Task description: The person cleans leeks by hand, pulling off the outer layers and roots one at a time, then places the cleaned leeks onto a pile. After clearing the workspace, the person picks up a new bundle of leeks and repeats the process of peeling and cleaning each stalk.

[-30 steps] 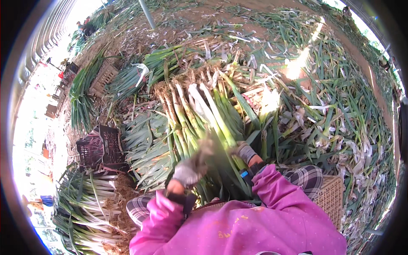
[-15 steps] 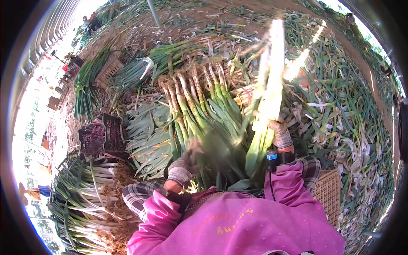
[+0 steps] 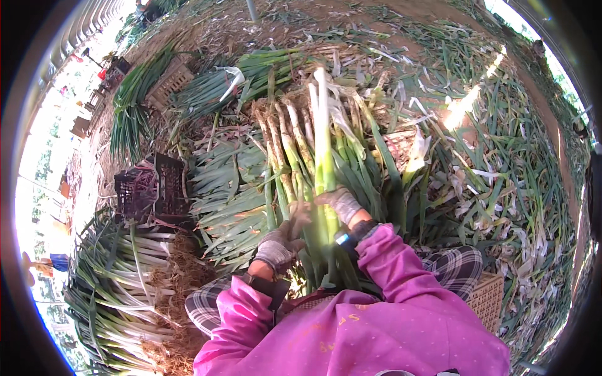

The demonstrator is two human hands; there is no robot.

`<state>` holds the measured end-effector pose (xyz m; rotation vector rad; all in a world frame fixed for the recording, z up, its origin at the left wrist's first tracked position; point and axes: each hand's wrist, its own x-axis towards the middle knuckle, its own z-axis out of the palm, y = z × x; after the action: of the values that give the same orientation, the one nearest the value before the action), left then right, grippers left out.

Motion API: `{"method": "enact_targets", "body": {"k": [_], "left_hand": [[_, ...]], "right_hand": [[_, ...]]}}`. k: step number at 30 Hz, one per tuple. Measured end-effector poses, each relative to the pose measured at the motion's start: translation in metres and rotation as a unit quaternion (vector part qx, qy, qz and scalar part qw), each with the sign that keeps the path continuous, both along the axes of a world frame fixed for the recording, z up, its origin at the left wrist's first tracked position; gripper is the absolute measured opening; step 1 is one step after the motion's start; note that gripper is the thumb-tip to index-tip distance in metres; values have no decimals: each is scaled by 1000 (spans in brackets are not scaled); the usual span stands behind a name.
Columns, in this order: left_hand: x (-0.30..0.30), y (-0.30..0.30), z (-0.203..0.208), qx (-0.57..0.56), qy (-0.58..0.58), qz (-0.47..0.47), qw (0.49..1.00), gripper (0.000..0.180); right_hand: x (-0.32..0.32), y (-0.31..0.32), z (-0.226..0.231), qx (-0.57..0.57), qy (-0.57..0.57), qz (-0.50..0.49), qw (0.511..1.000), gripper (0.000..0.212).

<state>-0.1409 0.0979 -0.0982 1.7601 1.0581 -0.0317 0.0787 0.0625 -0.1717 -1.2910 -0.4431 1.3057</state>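
1. One clear grasp: right hand [image 3: 340, 205] round pale leeks [image 3: 322, 128], over the browned leeks [image 3: 296, 128].
2. Left hand [image 3: 279, 245] alongside; fingers blurred, grip cannot be told.
3. Advised: support stalks where white meets green; avoid creasing leaves.
4. Leaf tips hidden near pink top [image 3: 357, 332].

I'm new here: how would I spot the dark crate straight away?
Find the bright pink top, then look left to the big pile of stalks with shaggy brown roots. The dark crate sits just past its far end. Unlike the tan crate beyond, it is black, with purplish strands inside.
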Motion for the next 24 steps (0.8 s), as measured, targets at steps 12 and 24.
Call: {"method": "enact_targets", "body": {"k": [12,24], "left_hand": [[-21,32,19,79,39,-7,996,69],[-22,-5,44,63,66,-97,991,67]], "right_hand": [[-14,84,-45,-279,-377,128,874,38],[-9,23,-70,-186,-20,107,977,15]]}}
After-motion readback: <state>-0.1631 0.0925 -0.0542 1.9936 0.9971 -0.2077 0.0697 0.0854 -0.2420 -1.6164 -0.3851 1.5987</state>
